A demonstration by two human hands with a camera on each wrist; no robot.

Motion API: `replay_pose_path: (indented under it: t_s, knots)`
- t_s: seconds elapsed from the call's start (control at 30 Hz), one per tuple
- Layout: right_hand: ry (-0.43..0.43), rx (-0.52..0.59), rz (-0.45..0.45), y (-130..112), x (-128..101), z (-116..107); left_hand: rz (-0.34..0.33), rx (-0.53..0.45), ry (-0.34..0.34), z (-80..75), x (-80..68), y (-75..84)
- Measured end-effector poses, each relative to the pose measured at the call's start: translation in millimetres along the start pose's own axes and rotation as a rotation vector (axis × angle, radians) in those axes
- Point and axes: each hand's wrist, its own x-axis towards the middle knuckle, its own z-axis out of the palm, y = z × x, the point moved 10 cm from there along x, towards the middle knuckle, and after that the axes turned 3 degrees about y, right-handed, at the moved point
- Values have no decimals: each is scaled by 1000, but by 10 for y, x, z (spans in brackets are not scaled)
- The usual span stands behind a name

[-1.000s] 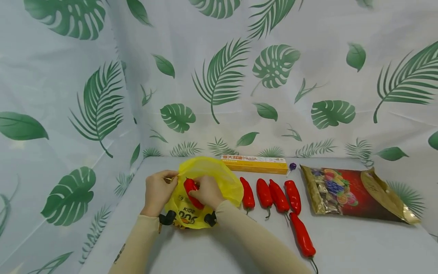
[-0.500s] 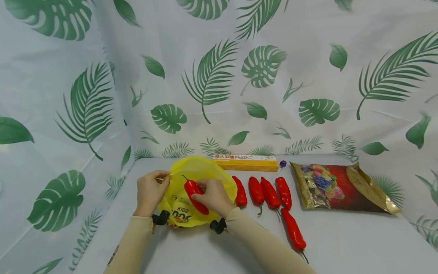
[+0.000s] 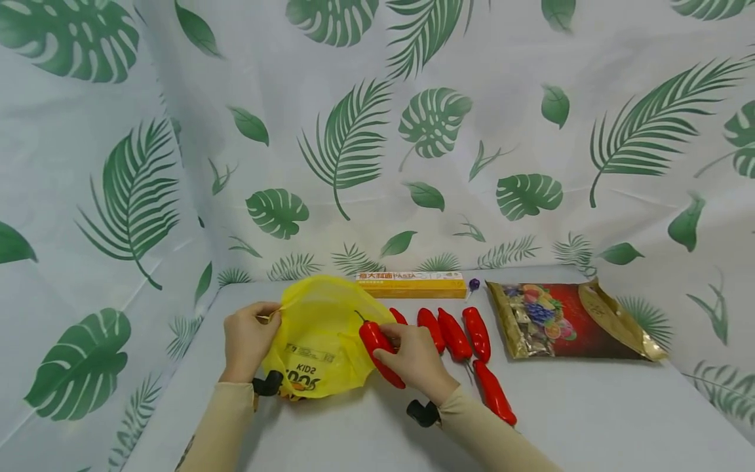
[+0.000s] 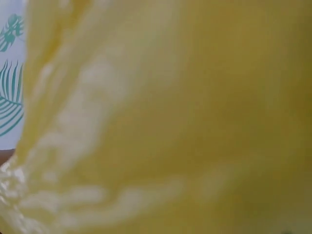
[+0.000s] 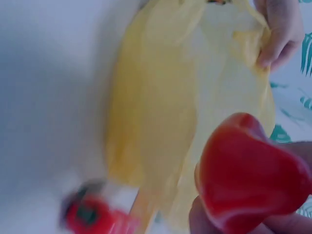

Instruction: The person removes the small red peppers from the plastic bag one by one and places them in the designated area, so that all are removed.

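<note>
Two hands work at a yellow bag (image 3: pixel 318 341) on a grey table (image 3: pixel 590 419). The left hand (image 3: pixel 248 341) pinches the bag's rim between thumb and fingers, holding the mouth up; the left wrist view shows only blurred yellow plastic filling the frame. The right hand (image 3: pixel 415 360) has its fingers curled round a red pepper (image 3: pixel 380 351), which slants with its stem end up, over the right edge of the bag. In the right wrist view this pepper (image 5: pixel 251 173) bulges close to the lens, with the bag (image 5: pixel 161 117) spread beyond it and the left hand (image 5: pixel 280 29) at the bag's far corner.

Just right of the right hand lie more peppers (image 3: pixel 454 334) side by side, and one pepper (image 3: pixel 492 393) lies nearer the person, close to the right wrist. Beyond the hands, a long orange box (image 3: pixel 409 285) lies along the table's back edge. Well to the right rests a gold and red snack packet (image 3: pixel 566 321). A leaf-print cloth (image 3: pixel 354 144) hangs behind.
</note>
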Motion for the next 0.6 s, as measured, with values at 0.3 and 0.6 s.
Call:
replay_pose_path:
  t_s: [0.3, 0.6]
  knots:
    - [100, -156, 95, 466, -288, -424, 30, 10, 32, -19, 4, -3]
    - [92, -200, 169, 797, -526, -634, 5, 37, 34, -20, 5, -73]
